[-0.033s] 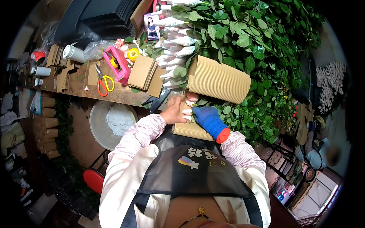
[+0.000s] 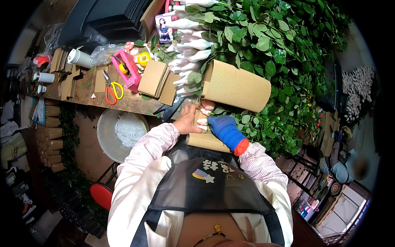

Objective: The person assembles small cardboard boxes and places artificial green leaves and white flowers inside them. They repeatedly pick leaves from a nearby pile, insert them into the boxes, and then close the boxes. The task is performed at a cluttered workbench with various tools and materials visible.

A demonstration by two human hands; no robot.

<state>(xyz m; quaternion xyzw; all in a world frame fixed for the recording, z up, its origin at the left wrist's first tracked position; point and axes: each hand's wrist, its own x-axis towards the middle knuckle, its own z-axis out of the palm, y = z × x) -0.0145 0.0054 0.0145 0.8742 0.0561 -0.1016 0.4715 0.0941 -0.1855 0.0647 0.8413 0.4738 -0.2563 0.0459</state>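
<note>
My bare left hand (image 2: 188,118) lies at the left edge of a corrugated cardboard wrap (image 2: 209,142), fingers stretched and thumb spread toward the flowers on it. My right hand (image 2: 225,128), in a blue knit glove with an orange cuff, has its fingers bent in at the stems just below the pale rose heads (image 2: 202,122); its fingertips are partly hidden. Pink rose heads (image 2: 207,106) show just beyond. Past both hands lies a rolled corrugated cardboard bundle (image 2: 237,85).
Leafy rose stems (image 2: 267,49) cover the right of the table, with white net-sleeved buds (image 2: 193,55) at their left. Left stand scissors (image 2: 112,88), a pink tape dispenser (image 2: 127,71) and cardboard pieces (image 2: 153,78). A white bucket (image 2: 103,140) is below; another person (image 2: 340,164) is far right.
</note>
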